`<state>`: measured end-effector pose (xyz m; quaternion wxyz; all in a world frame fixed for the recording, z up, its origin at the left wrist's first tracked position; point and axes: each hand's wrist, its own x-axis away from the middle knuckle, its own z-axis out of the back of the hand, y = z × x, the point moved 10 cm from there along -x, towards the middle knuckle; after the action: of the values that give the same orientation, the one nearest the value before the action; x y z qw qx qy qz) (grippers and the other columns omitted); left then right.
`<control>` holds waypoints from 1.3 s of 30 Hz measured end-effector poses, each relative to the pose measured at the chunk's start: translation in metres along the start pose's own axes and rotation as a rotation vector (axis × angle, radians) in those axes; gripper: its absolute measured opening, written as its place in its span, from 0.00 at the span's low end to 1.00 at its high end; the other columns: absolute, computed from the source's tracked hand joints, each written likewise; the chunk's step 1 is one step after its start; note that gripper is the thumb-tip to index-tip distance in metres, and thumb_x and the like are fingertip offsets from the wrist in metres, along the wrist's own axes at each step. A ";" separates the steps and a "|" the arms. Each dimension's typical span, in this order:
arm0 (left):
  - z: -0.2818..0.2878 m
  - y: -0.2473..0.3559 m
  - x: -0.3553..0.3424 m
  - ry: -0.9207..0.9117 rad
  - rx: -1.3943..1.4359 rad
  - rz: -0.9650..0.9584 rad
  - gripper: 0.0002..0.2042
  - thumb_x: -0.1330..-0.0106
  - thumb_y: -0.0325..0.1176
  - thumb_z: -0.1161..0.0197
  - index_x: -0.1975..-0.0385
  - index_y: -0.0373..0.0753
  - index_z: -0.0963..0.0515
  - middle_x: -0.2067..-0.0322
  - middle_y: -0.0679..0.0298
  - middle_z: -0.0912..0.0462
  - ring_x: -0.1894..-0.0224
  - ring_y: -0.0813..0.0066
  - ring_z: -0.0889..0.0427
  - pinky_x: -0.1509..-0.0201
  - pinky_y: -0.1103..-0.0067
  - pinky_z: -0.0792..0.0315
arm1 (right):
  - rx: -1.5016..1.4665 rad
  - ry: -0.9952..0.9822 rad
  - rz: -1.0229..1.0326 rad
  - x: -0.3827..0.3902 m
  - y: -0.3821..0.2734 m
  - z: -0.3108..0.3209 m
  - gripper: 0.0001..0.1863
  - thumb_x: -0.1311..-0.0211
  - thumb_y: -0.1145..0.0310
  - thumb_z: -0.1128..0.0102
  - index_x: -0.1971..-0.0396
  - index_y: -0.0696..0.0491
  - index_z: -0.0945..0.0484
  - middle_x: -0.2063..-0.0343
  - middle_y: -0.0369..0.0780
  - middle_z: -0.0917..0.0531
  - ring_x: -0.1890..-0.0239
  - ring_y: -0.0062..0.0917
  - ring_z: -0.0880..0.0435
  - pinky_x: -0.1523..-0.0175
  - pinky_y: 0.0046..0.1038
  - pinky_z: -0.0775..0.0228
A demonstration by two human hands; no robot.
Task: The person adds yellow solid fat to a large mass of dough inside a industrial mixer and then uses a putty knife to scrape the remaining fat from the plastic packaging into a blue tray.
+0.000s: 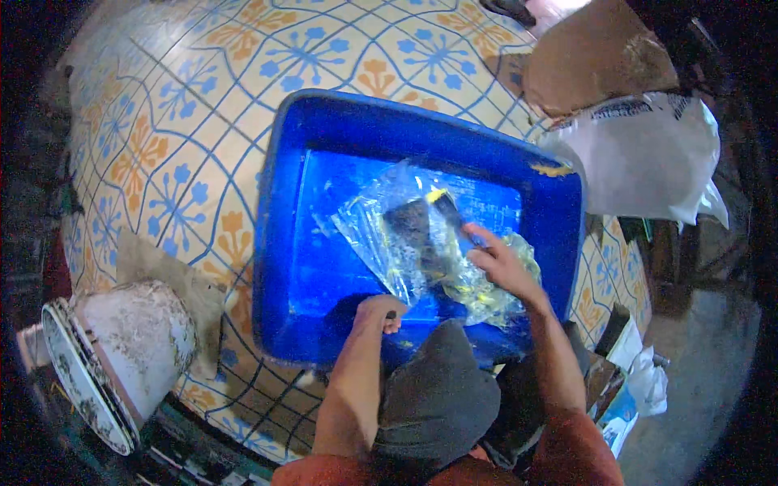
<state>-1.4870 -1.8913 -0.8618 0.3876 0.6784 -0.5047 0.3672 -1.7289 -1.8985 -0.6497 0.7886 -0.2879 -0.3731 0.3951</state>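
A clear plastic bag [373, 231], smeared with yellowish matter, lies crumpled inside a large blue tub [324, 275]. My right hand [504, 266] is closed round the handle of a dark flat-ended tool [448, 211], perhaps a scraper or brush. Its wide end carries yellow matter and rests over the bag. Beside that end, a dark squarish patch shows on the plastic; I cannot tell whether it is an object or a shadow. My left hand [381, 313] is a fist at the tub's near side, by the bag's lower corner. A small dark end shows at its fingers, too little to name.
To the left a dirty white bucket [134, 344] lies tilted by a piece of cardboard [174, 279]. A white sack [640, 154] and a brown sack-like bundle [600, 61] stand at the far right. Patterned tiles [203, 162] cover the floor. My knee [442, 397] is close to the tub.
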 end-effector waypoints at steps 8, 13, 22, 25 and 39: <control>0.035 0.032 0.088 0.223 -0.483 -0.164 0.29 0.52 0.61 0.35 0.85 0.34 0.26 0.85 0.58 0.23 0.85 0.69 0.23 0.80 0.70 0.30 | 0.322 -0.192 -0.542 0.030 0.003 0.198 0.18 0.57 0.64 0.38 0.62 0.52 0.22 0.84 0.34 0.25 0.84 0.17 0.29 0.82 0.24 0.38; 0.042 0.049 0.102 0.479 -0.320 -0.142 0.33 0.56 0.67 0.37 0.80 0.34 0.23 0.84 0.61 0.21 0.82 0.74 0.22 0.79 0.75 0.30 | 0.569 -0.206 -0.648 -0.027 0.026 0.295 0.09 0.64 0.64 0.37 0.86 0.54 0.22 0.87 0.36 0.23 0.87 0.19 0.29 0.84 0.29 0.40; 0.023 0.046 0.071 0.330 -0.193 -0.244 0.31 0.45 0.63 0.43 0.76 0.31 0.23 0.81 0.58 0.20 0.84 0.69 0.23 0.78 0.71 0.30 | 1.044 0.169 -0.081 -0.002 -0.096 0.267 0.16 0.52 0.58 0.41 0.66 0.52 0.21 0.76 0.47 0.19 0.73 0.41 0.20 0.68 0.39 0.29; 0.058 -0.005 -0.003 0.254 0.016 -0.238 0.30 0.37 0.55 0.51 0.70 0.26 0.24 0.74 0.50 0.18 0.76 0.62 0.17 0.70 0.69 0.23 | 0.753 0.126 -0.047 0.014 -0.106 0.123 0.15 0.48 0.60 0.42 0.58 0.44 0.22 0.70 0.45 0.18 0.69 0.41 0.18 0.63 0.41 0.27; 0.005 0.035 0.020 0.123 -0.665 -0.169 0.20 0.36 0.50 0.49 0.63 0.37 0.22 0.66 0.55 0.17 0.69 0.63 0.17 0.67 0.64 0.23 | 0.592 0.127 0.213 -0.126 -0.074 -0.125 0.25 0.43 0.63 0.48 0.43 0.46 0.35 0.73 0.49 0.20 0.73 0.45 0.20 0.68 0.44 0.27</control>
<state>-1.5161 -1.9099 -0.8408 0.6461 0.5312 -0.5144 0.1893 -1.6480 -2.0625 -0.7091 0.8140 -0.1075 -0.1596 0.5481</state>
